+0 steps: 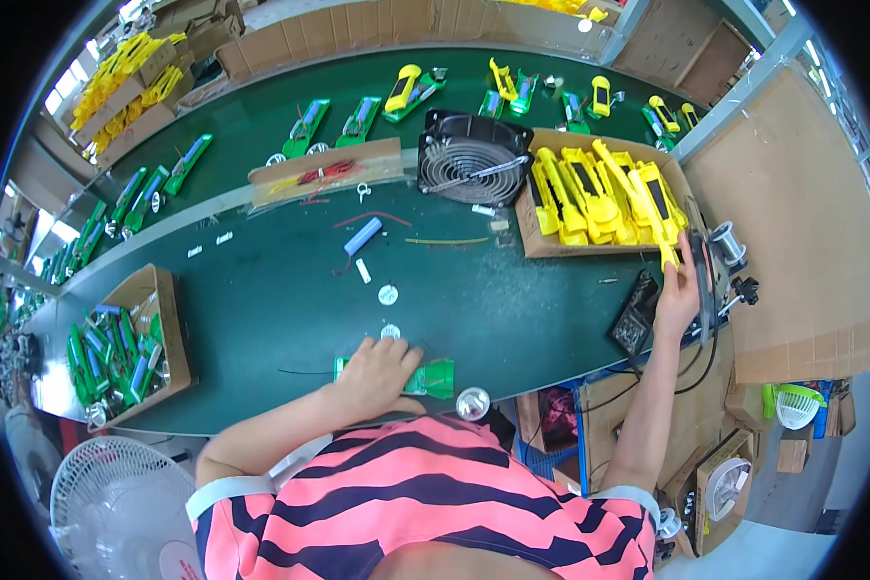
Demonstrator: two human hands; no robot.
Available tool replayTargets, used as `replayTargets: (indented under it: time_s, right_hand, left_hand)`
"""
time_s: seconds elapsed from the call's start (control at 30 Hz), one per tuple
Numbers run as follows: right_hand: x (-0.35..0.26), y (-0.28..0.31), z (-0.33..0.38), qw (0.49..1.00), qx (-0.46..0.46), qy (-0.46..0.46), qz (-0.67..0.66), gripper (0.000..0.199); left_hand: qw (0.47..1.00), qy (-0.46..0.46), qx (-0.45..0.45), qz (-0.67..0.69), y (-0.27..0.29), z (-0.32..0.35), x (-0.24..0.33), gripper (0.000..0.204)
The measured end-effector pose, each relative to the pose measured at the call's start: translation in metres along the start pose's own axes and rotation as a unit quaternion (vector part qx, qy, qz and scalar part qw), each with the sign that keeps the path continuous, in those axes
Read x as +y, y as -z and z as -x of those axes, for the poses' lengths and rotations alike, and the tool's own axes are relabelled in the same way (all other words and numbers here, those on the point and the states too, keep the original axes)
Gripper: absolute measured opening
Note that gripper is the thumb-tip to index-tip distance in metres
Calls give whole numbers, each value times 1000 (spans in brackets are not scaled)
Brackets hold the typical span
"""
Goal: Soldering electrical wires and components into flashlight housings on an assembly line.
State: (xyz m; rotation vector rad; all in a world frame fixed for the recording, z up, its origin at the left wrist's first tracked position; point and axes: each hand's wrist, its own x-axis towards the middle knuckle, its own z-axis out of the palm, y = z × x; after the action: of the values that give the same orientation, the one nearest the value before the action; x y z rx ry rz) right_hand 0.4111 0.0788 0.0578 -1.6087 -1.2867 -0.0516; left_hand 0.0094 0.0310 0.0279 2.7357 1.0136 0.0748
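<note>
My left hand (379,375) is closed over a green plastic housing (437,379) at the near edge of the green table, covering its middle. A thin dark wire sticks out to the left of it, and a round clear lens cup (473,403) sits by its right end. On the right, my right hand (678,298) grips the lower end of a yellow plastic housing (655,201) with a dark panel. That piece is at the right side of a cardboard box (590,249) filled with similar yellow housings. Two small white discs (388,295) lie just beyond my left hand.
A blue cylindrical battery (363,236) and loose wires lie mid-table. Behind them stands a black fan (474,159). A box (180,338) of green housings is at left. Green units with batteries (306,128) line the far belt. A solder spool (729,246) stands at right.
</note>
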Motion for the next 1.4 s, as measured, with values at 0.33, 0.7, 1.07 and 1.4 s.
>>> replayTargets:
  time_s: [0.33, 0.7, 1.07, 1.4]
  right_hand:
    - [-58, -66, 198, 935, -298, 31, -191, 44]
    - [-64, -68, 189, 879, -437, 97, -162, 39]
    - [-80, -101, 201, 811, -270, -269, -443, 18]
    - [-84, -122, 201, 788, -290, -317, -441, 12]
  left_hand:
    - [797, 141, 333, 483, -58, -8, 26, 14]
    - [950, 142, 275, 46, -38, 2, -28, 7]
    - [979, 117, 69, 150, -33, -16, -54, 5]
    - [986, 127, 44, 98, -36, -22, -53, 3]
